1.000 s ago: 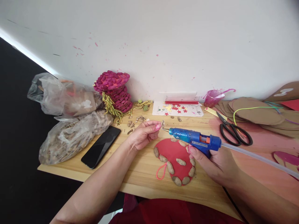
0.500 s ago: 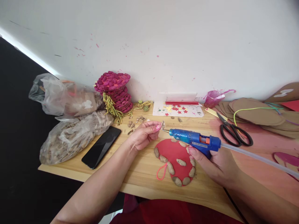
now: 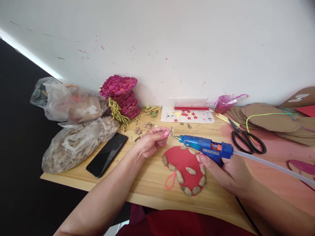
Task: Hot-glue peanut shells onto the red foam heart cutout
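The table (image 3: 147, 183) is pale wood with a visible grain, its near edge running past a dark area on the left; toward the right its top is washed with a pink stain (image 3: 273, 170); behind it stands a white wall (image 3: 157, 39) flecked with pink spots, with a bright strip slanting down its left edge. At the middle, near side, lies a red heart (image 3: 175, 156), peanut shells set along much of its border and one inside; the left hand (image 3: 154, 142), above its far left side, has thumb and fingertips pinched together on a small shell piece (image 3: 171, 131); the right hand (image 3: 226, 173) is closed around the handle of a blue glue gun (image 3: 197, 144), some fingers hidden; the nozzle points left at the shell piece, though whether it touches I cannot tell. On the left are two plastic bags (image 3: 71, 150) and a black phone (image 3: 107, 155); far left of middle, a magenta stack (image 3: 120, 88); far middle, a white sheet (image 3: 206, 117) with stars; on the right, scissors (image 3: 242, 132) and cardboard pieces (image 3: 267, 121).
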Demonstrator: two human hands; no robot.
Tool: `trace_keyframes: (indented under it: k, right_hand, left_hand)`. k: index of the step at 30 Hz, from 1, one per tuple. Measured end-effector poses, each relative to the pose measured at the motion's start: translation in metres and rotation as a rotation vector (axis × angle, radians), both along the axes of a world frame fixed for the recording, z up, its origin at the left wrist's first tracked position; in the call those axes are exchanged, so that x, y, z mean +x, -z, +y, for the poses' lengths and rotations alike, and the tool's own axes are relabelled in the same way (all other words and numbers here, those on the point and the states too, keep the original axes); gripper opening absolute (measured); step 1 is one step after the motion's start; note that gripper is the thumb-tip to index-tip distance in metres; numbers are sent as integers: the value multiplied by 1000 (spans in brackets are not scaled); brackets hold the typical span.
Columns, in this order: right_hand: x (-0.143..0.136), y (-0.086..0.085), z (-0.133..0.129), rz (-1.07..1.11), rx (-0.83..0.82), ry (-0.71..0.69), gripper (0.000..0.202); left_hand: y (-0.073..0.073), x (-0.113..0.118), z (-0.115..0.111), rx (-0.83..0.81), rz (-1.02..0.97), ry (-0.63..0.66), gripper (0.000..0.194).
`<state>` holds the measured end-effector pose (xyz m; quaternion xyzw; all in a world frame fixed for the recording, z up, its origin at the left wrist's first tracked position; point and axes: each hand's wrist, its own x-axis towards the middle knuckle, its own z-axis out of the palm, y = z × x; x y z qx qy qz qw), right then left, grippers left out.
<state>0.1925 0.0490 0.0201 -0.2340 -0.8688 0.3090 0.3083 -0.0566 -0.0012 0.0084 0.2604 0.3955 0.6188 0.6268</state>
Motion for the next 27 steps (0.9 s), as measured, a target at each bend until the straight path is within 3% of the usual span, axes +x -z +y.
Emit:
trace_keyframes:
  k: [27]
  right_hand:
    - [0, -1, 0, 15, -19, 23, 7]
  left_hand:
    - [1, 0, 0, 9, 5, 22, 29]
